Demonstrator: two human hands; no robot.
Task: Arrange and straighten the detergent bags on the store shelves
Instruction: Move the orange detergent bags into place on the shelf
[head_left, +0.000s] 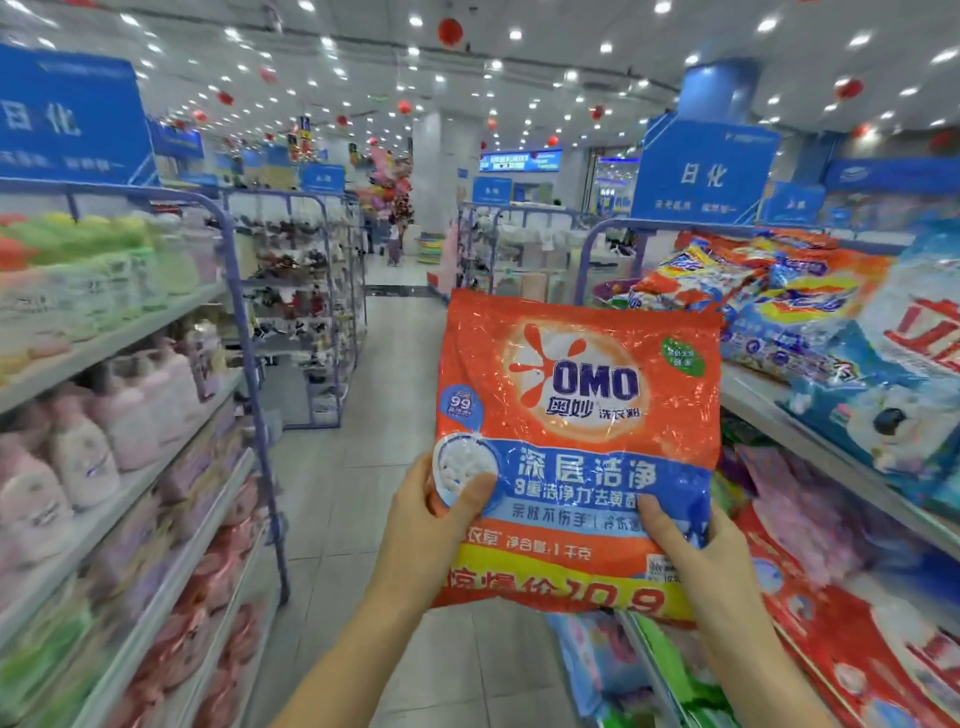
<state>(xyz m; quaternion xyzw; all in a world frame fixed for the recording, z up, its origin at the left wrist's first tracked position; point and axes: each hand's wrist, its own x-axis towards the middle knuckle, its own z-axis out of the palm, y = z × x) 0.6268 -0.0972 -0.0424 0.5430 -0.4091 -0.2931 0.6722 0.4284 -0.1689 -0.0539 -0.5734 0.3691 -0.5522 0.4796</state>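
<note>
Head view looks down a store aisle, where an OMO bag (576, 415), orange with a blue band across its lower half and a yellow strip along the bottom, is held upright in mid-air just right of centre, front face to the camera and clear of every shelf. The left hand (431, 525) takes the bag's lower left corner at about 7 o'clock, its grip grasping the film with the left thumb (470, 493) pressed flat on the front and the other fingers hidden behind. The right hand (696, 551) takes the lower right edge at about 5 o'clock, its grip likewise grasping the bag, right thumb (655, 517) on the front, fingers behind. Both forearms rise from 6 o'clock. At 3 o'clock of the bag runs the right shelf (831, 447). On its top level, at 2 o'clock, mixed bags (769, 291) in orange and blue lie heaped and tilted at different angles, and farther toward 3 o'clock pale blue bags (914, 332) lean outward. Below that shelf edge, at 4 to 5 o'clock, red bags (841, 639) slope toward the aisle, one overlapping the next. At 9 o'clock the left shelf (119, 338) carries rows of pink bottles (83, 457), with green bottles (78, 234) on the level above, all blurred. The grey floor (384, 395) stretches toward 12 o'clock, where a person (393, 244) stands far off, small and blurred. Blue signs (701, 171) stand above both shelves, and red lanterns (450, 31) dot the ceiling.
</note>
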